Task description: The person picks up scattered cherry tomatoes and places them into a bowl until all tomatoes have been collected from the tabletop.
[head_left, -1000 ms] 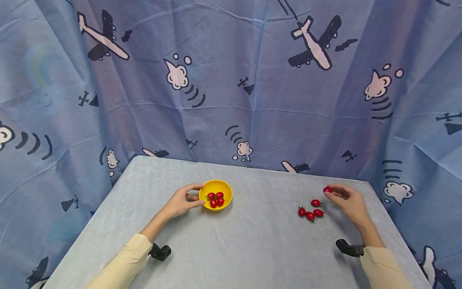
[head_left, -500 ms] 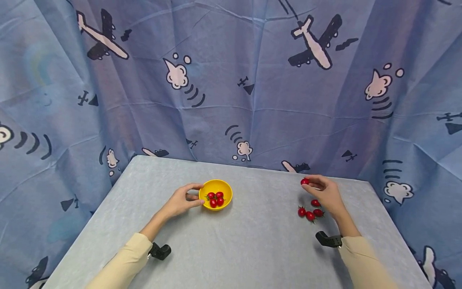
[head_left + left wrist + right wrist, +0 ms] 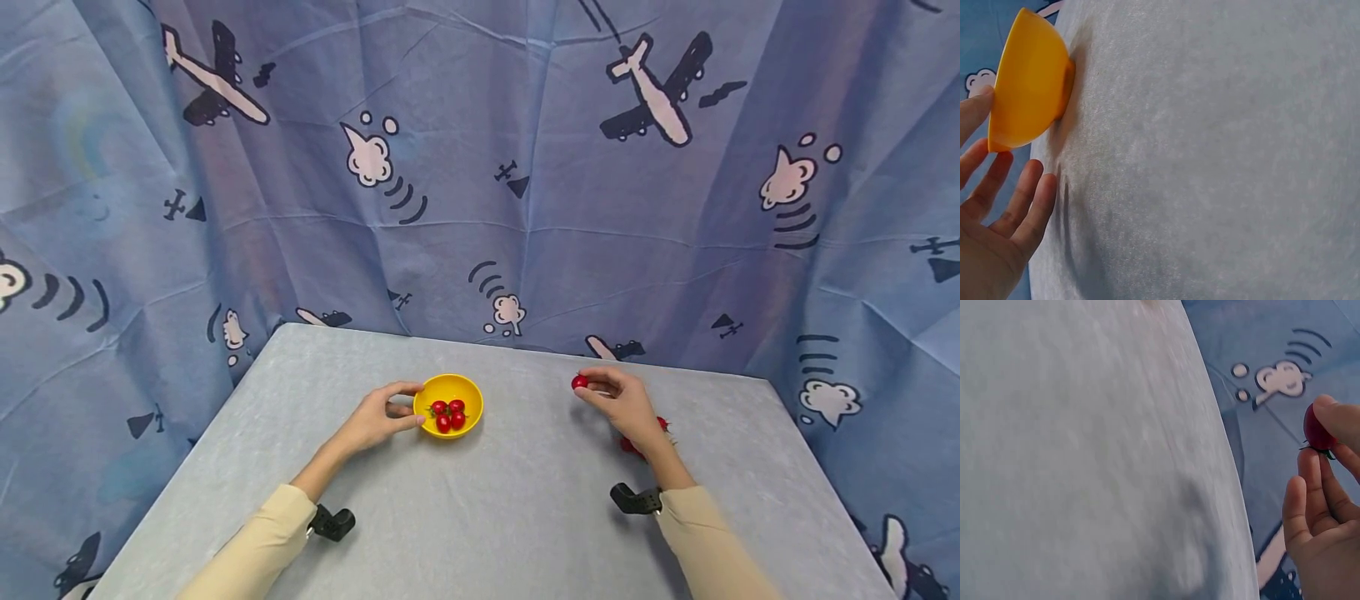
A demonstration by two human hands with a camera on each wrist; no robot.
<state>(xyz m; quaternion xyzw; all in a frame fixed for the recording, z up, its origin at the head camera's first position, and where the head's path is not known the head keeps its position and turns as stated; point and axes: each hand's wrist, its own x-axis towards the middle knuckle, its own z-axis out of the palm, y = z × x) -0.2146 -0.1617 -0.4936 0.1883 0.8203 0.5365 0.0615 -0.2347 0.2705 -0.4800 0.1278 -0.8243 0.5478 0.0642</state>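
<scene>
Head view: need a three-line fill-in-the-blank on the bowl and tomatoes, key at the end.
1. The colour of the bowl in the head view is ____.
2. The number of tomatoes lying inside it is ____.
3. The held tomato is pinched by the person's ____ hand.

Missing words: yellow; four; right.

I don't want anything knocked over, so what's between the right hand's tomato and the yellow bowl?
Just bare table lies between the held tomato and the bowl, in the head view.
</scene>
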